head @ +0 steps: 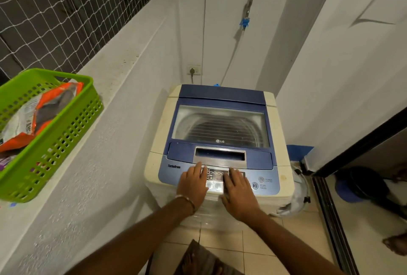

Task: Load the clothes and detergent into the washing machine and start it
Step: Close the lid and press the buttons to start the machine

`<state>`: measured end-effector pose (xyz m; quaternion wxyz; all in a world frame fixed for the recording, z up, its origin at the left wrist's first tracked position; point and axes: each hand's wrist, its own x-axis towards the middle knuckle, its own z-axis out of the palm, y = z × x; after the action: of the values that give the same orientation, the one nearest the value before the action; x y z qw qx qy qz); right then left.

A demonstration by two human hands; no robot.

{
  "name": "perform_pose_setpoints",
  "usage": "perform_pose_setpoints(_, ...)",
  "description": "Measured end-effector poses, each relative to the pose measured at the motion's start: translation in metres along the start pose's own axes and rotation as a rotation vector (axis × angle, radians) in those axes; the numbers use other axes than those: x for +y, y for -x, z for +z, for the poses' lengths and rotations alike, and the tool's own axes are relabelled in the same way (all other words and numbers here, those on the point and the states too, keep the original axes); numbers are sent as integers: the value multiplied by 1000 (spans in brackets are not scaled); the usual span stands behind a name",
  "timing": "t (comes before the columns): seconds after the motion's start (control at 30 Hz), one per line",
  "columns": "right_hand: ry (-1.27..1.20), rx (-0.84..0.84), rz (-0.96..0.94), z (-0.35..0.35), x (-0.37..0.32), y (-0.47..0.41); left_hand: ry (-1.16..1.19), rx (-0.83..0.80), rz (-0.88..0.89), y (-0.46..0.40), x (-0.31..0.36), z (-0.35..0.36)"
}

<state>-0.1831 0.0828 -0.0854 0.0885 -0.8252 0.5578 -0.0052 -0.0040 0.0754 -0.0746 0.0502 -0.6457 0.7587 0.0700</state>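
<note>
A cream and blue top-loading washing machine [220,98] stands ahead with its glass lid [220,125] closed; the drum shows through it. My left hand [192,183] and my right hand [239,189] both lie flat on the front control panel [171,171], fingers spread, holding nothing. The round start button [255,185] sits just right of my right hand. An orange and white detergent pouch [44,109] lies in a green plastic basket [55,142] on the ledge at the left. No clothes are visible.
A white ledge [114,81] runs along the left under a netted window. A tap with a blue fitting [245,22] and hose hangs on the back wall above a socket [193,70]. A sliding door frame [330,208] borders the right. Beige tiles cover the floor.
</note>
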Motion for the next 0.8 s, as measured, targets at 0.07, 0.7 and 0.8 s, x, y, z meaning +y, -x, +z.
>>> perform_pose_setpoints(0.07, 14, 37, -1, 6, -7, 13, 46, 10, -22, 15, 9, 11)
perform_pose_setpoints(0.7, -107, -7, 86, 15, -26, 48, 225, -120, -27, 59, 36, 23)
perform_pose_setpoints(0.8, -94, -13, 67, 15, -22, 47, 272, -165, -37, 60, 37, 16)
